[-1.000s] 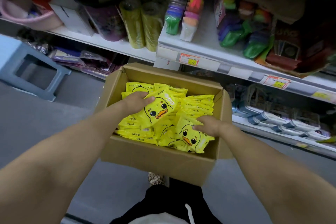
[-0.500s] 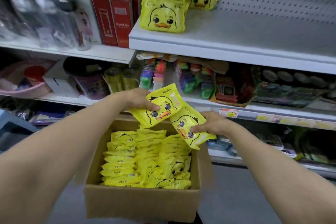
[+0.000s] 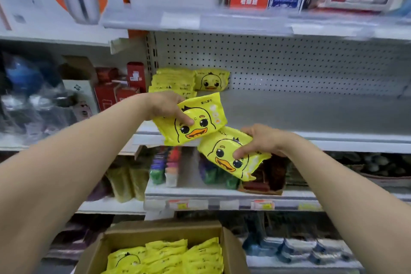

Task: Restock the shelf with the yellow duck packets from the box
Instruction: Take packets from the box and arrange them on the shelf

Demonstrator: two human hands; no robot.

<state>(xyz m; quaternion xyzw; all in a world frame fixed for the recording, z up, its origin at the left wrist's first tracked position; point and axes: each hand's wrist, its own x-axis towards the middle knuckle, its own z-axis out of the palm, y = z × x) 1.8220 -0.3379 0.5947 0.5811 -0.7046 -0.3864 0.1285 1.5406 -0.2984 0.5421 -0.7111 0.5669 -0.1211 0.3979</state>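
Note:
My left hand (image 3: 165, 105) grips a yellow duck packet (image 3: 200, 122) by its left end, holding it at the front edge of the white shelf (image 3: 311, 113). Just below and to the right, my right hand (image 3: 260, 140) grips a second duck packet (image 3: 224, 153), tilted, in front of the shelf lip. Several duck packets (image 3: 173, 81) are stacked at the back left of that shelf, with one (image 3: 211, 80) standing face-out beside them. The cardboard box (image 3: 231, 249) at the bottom holds several more duck packets (image 3: 178, 256).
The shelf's right part is bare, backed by white pegboard (image 3: 289, 64). Red boxes (image 3: 111, 89) stand on the neighbouring shelf to the left. A lower shelf (image 3: 222, 193) carries coloured bottles and packs. The shelf above (image 3: 222, 20) overhangs with boxed goods.
Both hands have lifted a packet each out of the box and up to the level of the white shelf. The view has tilted upward, so the box now sits at the bottom edge.

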